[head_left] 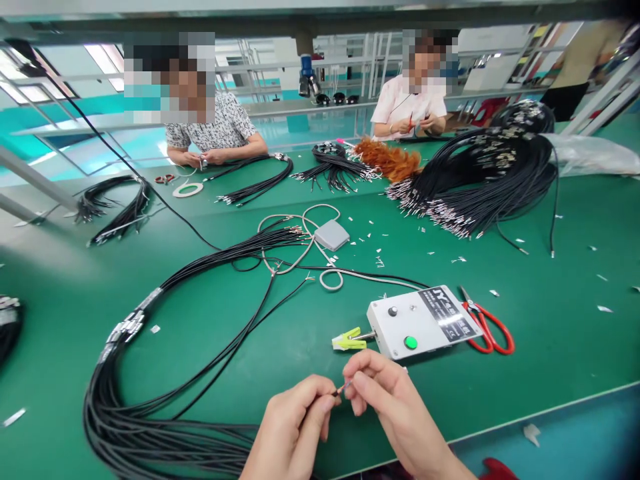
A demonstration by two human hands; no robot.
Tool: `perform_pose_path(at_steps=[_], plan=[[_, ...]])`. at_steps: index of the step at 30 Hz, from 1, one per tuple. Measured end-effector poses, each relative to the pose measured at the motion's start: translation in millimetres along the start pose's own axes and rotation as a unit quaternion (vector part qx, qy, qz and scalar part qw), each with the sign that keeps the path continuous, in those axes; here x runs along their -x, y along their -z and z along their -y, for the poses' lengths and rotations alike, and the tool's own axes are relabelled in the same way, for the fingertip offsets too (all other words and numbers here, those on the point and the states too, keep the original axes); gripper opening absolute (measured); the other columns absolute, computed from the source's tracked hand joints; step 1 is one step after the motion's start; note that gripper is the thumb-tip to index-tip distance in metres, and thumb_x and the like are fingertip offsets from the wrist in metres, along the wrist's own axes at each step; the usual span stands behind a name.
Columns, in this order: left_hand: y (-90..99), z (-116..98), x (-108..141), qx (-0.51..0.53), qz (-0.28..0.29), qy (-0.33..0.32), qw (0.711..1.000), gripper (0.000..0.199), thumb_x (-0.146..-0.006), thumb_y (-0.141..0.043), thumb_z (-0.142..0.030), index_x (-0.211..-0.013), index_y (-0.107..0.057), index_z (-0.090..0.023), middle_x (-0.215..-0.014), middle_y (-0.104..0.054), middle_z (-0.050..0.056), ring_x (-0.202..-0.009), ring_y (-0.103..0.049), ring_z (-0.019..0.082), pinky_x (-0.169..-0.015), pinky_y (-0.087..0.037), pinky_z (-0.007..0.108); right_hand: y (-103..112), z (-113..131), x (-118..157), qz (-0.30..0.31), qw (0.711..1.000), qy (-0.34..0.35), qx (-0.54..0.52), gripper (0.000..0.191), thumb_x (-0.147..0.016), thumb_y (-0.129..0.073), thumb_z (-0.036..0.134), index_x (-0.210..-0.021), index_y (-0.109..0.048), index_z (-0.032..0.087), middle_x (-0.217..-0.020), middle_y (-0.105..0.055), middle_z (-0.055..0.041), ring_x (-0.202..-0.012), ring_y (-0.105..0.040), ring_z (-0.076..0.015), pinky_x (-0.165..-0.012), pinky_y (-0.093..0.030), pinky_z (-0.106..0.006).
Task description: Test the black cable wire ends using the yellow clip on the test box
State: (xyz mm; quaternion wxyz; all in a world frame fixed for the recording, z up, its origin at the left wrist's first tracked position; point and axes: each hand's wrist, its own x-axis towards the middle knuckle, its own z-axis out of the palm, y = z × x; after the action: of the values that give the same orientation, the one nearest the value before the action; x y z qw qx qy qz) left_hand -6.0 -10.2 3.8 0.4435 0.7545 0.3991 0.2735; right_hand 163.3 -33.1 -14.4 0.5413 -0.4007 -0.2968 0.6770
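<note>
Near the front edge of the green table, my left hand (303, 417) pinches a black cable (336, 393) close to its stripped end. Thin coloured wires (345, 386) stick out of that end, and the fingertips of my right hand (383, 390) close on them. Just beyond my hands is a white box (425, 323) with a green button, a knob and a yellow-green clip (350, 340) on its side. To the left curves a bundle of black cables (120, 400), banded with silvery-white wrap, its copper-coloured ends pointing toward the middle of the table.
Red-handled scissors (493, 330) lie right of the box. A grey flat block (332, 235) with a looped grey cord sits mid-table. Large black cable bundles (470, 173) and orange fluffy material (390, 159) lie farther back. Two people sit across the table, handling small items. White scraps are scattered around.
</note>
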Motion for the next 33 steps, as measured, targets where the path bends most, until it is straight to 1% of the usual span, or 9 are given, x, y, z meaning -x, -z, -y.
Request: perform_pose_path(at_steps=[5, 11, 17, 21, 23, 26, 28, 31, 33], plan=[[-0.3, 2.6, 2.1, 0.008, -0.024, 0.019, 0.999, 0.03, -0.099, -0.041, -0.029, -0.073, -0.054, -0.019, -0.057, -0.049, -0.005, -0.051, -0.048, 0.01, -0.053, -0.039, 0.017, -4.5, -7.8, 2.2, 0.009, 0.998, -0.048, -0.048, 0.032, -0.072, -0.082, 0.042, -0.081, -0.065, 0.017, -0.064, -0.058, 0.0028, -0.056, -0.047, -0.0067, -0.056, -0.035, -0.02], [-2.4, 1.0, 2.1, 0.013, -0.041, 0.035, 0.998, 0.029, -0.098, -0.044, -0.03, -0.073, -0.055, -0.019, -0.057, -0.049, -0.005, -0.052, -0.048, 0.01, -0.053, -0.039, 0.017, -1.9, -7.4, 4.9, -0.021, 0.997, -0.035, -0.061, 0.032, -0.08, -0.074, 0.048, -0.085, -0.066, 0.017, -0.069, -0.062, 0.0002, -0.06, -0.049, -0.0084, -0.06, -0.037, -0.022], [-5.5, 0.8, 0.9, 0.018, -0.053, 0.039, 0.998, 0.027, -0.097, -0.046, -0.03, -0.074, -0.056, -0.019, -0.057, -0.05, -0.004, -0.051, -0.047, 0.011, -0.051, -0.038, 0.019, -5.8, -10.6, 3.3, -0.027, 1.0, 0.002, 0.0, 0.03, -0.076, -0.078, 0.045, -0.083, -0.069, 0.017, -0.072, -0.063, 0.0001, -0.059, -0.051, -0.0094, -0.061, -0.041, -0.024], [-10.4, 5.3, 4.4, 0.069, -0.052, 0.068, 0.994, 0.026, -0.097, -0.047, -0.032, -0.077, -0.057, -0.019, -0.056, -0.049, -0.005, -0.049, -0.043, 0.01, -0.047, -0.035, 0.019, -12.9, -17.1, 0.8, -0.05, 0.999, -0.011, 0.0, 0.03, -0.074, -0.079, 0.044, -0.076, -0.067, 0.017, -0.065, -0.058, 0.0033, -0.053, -0.047, -0.0078, -0.057, -0.04, -0.023], [-12.7, 7.2, 7.7, 0.113, -0.054, 0.093, 0.988, 0.023, -0.098, -0.047, -0.035, -0.085, -0.058, -0.02, -0.057, -0.048, -0.005, -0.05, -0.042, 0.01, -0.046, -0.035, 0.019, -15.7, -18.7, -0.6, -0.047, 0.999, -0.022, -0.007, 0.032, -0.074, -0.078, 0.046, -0.074, -0.065, 0.017, -0.06, -0.054, 0.0047, -0.05, -0.045, -0.0073, -0.056, -0.039, -0.023], [-14.5, 6.4, 10.0, 0.161, -0.054, 0.116, 0.979, 0.02, -0.097, -0.049, -0.036, -0.102, -0.059, -0.02, -0.065, -0.052, -0.002, -0.053, -0.044, 0.011, -0.045, -0.035, 0.018, -17.1, -18.9, -1.7, -0.047, 0.998, -0.031, 0.008, 0.034, -0.074, -0.077, 0.046, -0.07, -0.06, 0.016, -0.058, -0.054, 0.005, -0.049, -0.044, -0.0063, -0.053, -0.036, -0.021], [-15.0, 3.9, 7.8, 0.191, -0.042, 0.117, 0.974, 0.022, -0.095, -0.052, -0.037, -0.107, -0.061, -0.02, -0.073, -0.054, -0.001, -0.051, -0.043, 0.009, -0.042, -0.034, 0.017, -16.2, -18.4, -1.4, -0.053, 0.998, -0.035, 0.026, 0.036, -0.074, -0.076, 0.047, -0.069, -0.058, 0.016, -0.057, -0.053, 0.0056, -0.047, -0.043, -0.0058, -0.051, -0.034, -0.02], [-17.1, 2.1, 0.2, 0.233, -0.042, 0.116, 0.965, 0.019, -0.089, -0.061, -0.037, -0.095, -0.065, -0.019, -0.086, -0.053, 0.001, -0.049, -0.044, 0.006, -0.04, -0.034, 0.016, -13.8, -17.6, 0.1, -0.063, 0.995, -0.038, 0.07, 0.04, -0.073, -0.074, 0.053, -0.07, -0.057, 0.017, -0.053, -0.049, 0.0072, -0.045, -0.042, -0.0064, -0.05, -0.033, -0.02], [-19.8, 4.2, -4.6, 0.258, -0.068, 0.128, 0.955, 0.021, -0.085, -0.066, -0.038, -0.085, -0.064, -0.017, -0.094, -0.051, 0.001, -0.046, -0.046, 0.003, -0.039, -0.033, 0.016, -12.0, -16.7, 1.5, -0.06, 0.992, -0.037, 0.108, 0.042, -0.073, -0.073, 0.055, -0.069, -0.055, 0.017, -0.053, -0.048, 0.0068, -0.046, -0.044, -0.0073, -0.049, -0.034, -0.021]])
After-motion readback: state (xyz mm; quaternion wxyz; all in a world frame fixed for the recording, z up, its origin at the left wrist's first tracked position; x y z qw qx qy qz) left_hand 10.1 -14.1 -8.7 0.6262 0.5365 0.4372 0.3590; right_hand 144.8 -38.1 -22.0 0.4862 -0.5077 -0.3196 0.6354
